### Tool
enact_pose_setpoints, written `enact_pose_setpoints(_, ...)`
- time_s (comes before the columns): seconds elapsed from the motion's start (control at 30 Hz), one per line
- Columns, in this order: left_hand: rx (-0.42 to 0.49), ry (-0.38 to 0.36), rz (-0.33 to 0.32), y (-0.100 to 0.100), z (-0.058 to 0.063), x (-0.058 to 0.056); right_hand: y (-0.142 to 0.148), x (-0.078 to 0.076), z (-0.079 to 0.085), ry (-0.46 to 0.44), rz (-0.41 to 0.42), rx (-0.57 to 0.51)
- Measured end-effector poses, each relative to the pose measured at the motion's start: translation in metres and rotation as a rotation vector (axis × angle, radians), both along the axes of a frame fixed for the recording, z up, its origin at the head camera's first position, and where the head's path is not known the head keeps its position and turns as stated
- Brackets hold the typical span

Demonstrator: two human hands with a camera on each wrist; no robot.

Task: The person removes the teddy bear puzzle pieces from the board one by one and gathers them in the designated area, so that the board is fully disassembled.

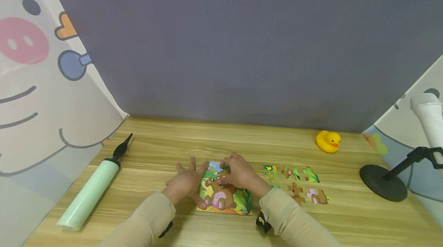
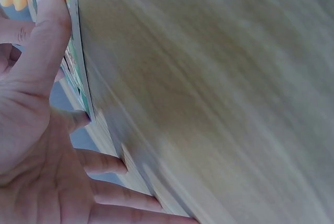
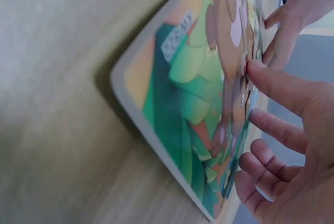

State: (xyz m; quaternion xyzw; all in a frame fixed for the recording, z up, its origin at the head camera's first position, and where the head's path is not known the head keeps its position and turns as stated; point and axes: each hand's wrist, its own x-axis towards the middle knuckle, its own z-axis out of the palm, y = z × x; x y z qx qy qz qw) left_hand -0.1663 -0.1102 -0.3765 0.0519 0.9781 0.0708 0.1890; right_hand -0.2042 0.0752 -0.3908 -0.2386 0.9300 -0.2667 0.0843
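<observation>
A jigsaw puzzle board (image 1: 219, 202) with a brown bear picture lies flat on the wooden table. My left hand (image 1: 185, 182) rests at its left side with fingers spread. Its thumb (image 2: 46, 38) lies on the board's lower left edge, and the index fingertip touches the edge further up; the other fingertips rest on the table. Over the bear's head, my right hand (image 1: 241, 173) holds a puzzle piece (image 3: 243, 63) between thumb and index finger, against the board. The remaining right fingers are curled. Most of that piece is hidden by the hand.
Several loose puzzle pieces (image 1: 295, 191) lie to the right of the board. A yellow rubber duck (image 1: 327, 141) sits at the back right, near a black-based stand (image 1: 383, 182) bearing a white microphone (image 1: 429, 118). Left lies a pale green hand pump (image 1: 90, 193). A grey partition (image 1: 235, 54) closes off the back.
</observation>
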Motion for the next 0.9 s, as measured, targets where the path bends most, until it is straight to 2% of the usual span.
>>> enact_pose_setpoints(0.2, 0.009, -0.004, 0.007, 0.0, 0.001, 0.0, 0.004, -0.003, 0.003, -0.039, 0.032, 0.004)
enact_pose_setpoints(0.43, 0.019, -0.014, 0.007, 0.0, 0.002, 0.001, 0.003, -0.003, -0.002, -0.021, 0.065, -0.001)
enact_pose_setpoints(0.63, 0.039, -0.021, 0.008, 0.0, 0.002, 0.001, 0.004, -0.002, -0.001, -0.052, 0.073, -0.028)
enact_pose_setpoints(0.9, 0.022, -0.015, 0.003, 0.0, 0.002, 0.001, 0.017, -0.001, -0.004, -0.016, 0.148, -0.055)
